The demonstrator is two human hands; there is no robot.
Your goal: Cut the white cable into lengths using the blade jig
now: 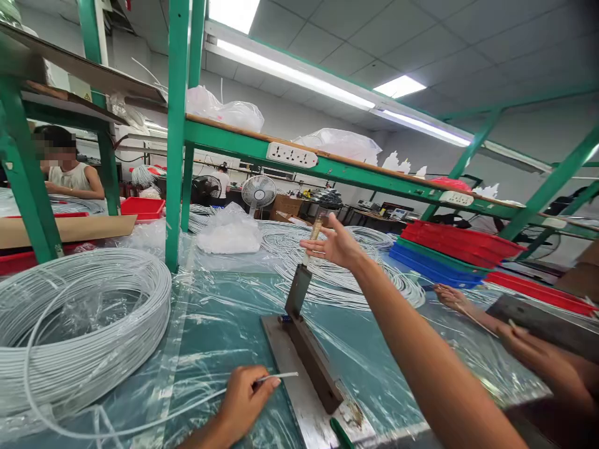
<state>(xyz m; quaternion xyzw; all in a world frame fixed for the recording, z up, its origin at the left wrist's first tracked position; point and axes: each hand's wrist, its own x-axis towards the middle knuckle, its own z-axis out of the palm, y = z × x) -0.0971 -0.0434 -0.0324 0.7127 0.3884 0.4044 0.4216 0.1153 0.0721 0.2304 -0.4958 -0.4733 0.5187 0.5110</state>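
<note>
My left hand (pixel 247 399) pinches a thin white cable (pixel 187 419) close to its cut end, which sticks out past the thumb over the metal base plate (pixel 306 405). From there the cable curves back to a large coil (pixel 140 312) at the left. A hand-lever cutter (pixel 299 290) stands on the plate with its arm raised. My right hand (pixel 337 244) is up at the lever's pale handle (pixel 314 234), fingers stretched out and spread; whether the palm presses on the handle I cannot tell. A green-handled piece (pixel 340 433) lies at the plate's front.
At the right, a co-worker's hands (pixel 517 340) hold a thin pale strand. Red and blue trays (pixel 435 265) are stacked beyond. More cable coils (pixel 327 280) lie behind the cutter. A green post (pixel 176 143) and a shelf with sockets (pixel 292 154) frame the bench.
</note>
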